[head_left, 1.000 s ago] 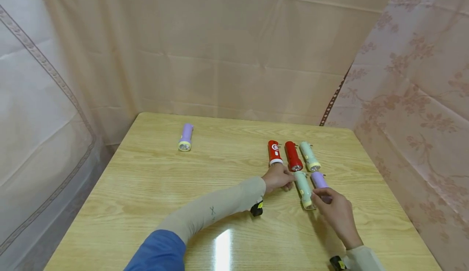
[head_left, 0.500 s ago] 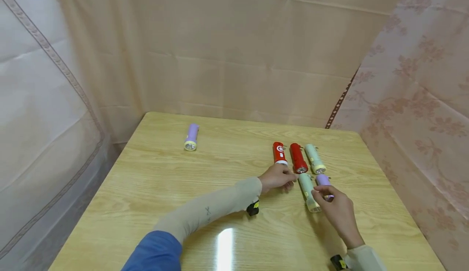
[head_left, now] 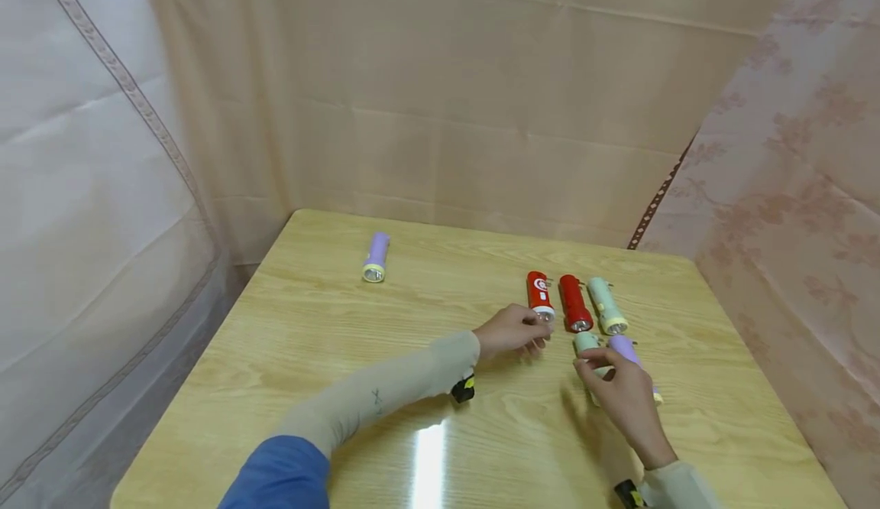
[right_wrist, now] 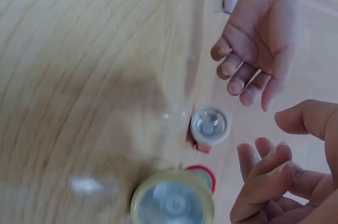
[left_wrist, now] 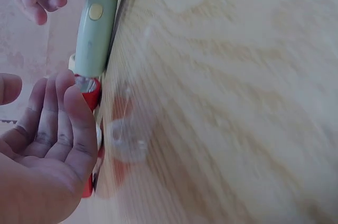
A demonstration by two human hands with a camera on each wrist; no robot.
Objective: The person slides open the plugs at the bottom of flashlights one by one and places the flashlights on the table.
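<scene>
My left hand (head_left: 512, 331) hovers just in front of the red flashlight with a white rim (head_left: 538, 289); it holds nothing, and its fingers are gently bent in the left wrist view. Over the nearer mint-green flashlight (head_left: 587, 343) is my right hand (head_left: 622, 398), thumb and fingers apart with nothing between them in the right wrist view. That hand hides much of the mint flashlight and part of the purple flashlight (head_left: 624, 347) beside it. Behind these two lie a plain red flashlight (head_left: 573, 299) and another mint-green flashlight (head_left: 605, 303).
One more purple flashlight (head_left: 376, 251) lies apart at the table's back left. The wooden table (head_left: 330, 348) is bounded by a beige curtain (head_left: 440, 111) behind and a flowered cloth (head_left: 811, 211) at the right. A bright reflection shows near its front.
The head view has swung left, shifting the scene rightward. My left hand has drawn back from the white-rimmed red flashlight. My right hand has moved left, from the purple flashlight over the mint one.
</scene>
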